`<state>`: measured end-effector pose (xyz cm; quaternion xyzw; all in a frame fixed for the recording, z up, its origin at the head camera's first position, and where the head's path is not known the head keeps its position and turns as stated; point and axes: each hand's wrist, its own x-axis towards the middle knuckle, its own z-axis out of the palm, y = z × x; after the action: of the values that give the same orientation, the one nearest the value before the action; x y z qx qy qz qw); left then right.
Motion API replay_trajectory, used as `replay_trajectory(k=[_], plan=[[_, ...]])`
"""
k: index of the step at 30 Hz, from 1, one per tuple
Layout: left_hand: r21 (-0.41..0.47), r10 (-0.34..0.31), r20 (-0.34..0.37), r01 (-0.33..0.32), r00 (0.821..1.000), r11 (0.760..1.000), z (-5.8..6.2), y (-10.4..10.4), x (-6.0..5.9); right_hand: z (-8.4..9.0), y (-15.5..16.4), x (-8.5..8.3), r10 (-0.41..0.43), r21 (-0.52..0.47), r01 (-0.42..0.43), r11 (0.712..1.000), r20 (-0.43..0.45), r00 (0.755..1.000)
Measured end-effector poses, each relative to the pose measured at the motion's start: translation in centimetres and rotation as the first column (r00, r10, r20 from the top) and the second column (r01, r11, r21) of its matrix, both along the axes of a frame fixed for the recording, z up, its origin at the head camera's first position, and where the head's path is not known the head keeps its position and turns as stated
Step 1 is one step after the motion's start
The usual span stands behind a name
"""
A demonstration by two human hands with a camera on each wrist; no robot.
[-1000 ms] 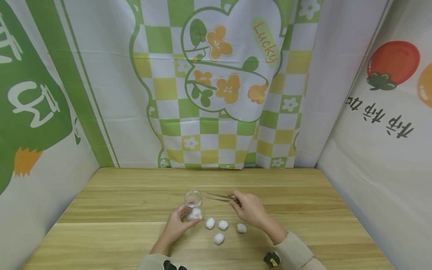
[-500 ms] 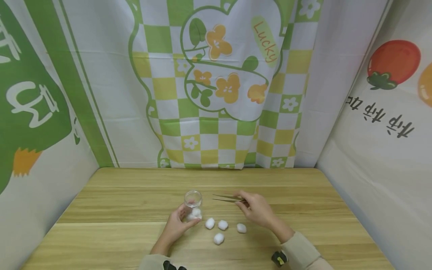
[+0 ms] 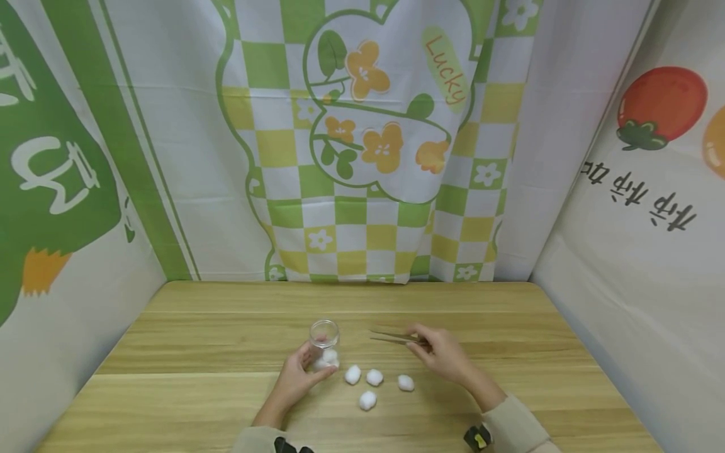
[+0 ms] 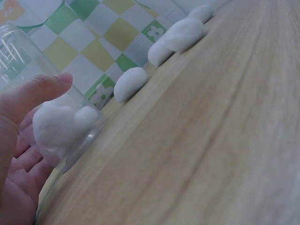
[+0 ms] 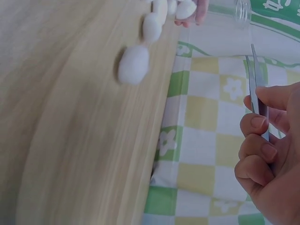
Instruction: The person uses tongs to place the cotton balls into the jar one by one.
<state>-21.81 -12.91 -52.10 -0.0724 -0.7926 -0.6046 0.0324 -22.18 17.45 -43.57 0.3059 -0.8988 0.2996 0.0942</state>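
Now: jar in one hand, tweezers in the other

Over on the wooden table (image 3: pixel 215 340), the person's left hand (image 3: pixel 296 379) is curled round a small clear glass jar (image 3: pixel 324 343), thumb on one side and fingers on the other. The jar stands upright with its mouth open, and white cotton sits in its bottom; from the left wrist view the cotton in the jar (image 4: pixel 58 126) shows pressed against the glass just behind the thumb.

The right hand (image 3: pixel 444 355) pinches a pair of metal tweezers (image 3: pixel 396 337) between thumb and fingertips. The tweezers lie nearly level above the table, tips pointing toward the jar but apart from it, and nothing is caught between the tips. The right wrist view shows the two thin blades (image 5: pixel 255 79) running up out of the curled fingers.

Four loose cotton balls lie on the wood between the hands: one (image 3: pixel 353 375) just beside the jar, a second (image 3: pixel 374 377) next to it, a third (image 3: pixel 405 382) nearer the right hand, and a fourth (image 3: pixel 367 400) closer to the person. None of them touches either hand.

Behind the table hangs a green and yellow chequered cloth (image 3: pixel 362 145) printed with flowers.
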Motion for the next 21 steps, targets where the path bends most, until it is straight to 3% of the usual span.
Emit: replay_trajectory(k=[12,21], plan=[[-0.005,-0.009,-0.004,0.009,1.0,1.0,-0.1,0.0,-0.2,-1.0,2.1,-0.1,-0.019,-0.003,0.019,1.0,-0.008,1.0],[-0.016,-0.006,-0.015,0.005,1.0,1.0,0.1,0.0,0.0,-2.0,3.1,0.2,-0.015,-0.02,0.016,1.0,0.062,0.998]])
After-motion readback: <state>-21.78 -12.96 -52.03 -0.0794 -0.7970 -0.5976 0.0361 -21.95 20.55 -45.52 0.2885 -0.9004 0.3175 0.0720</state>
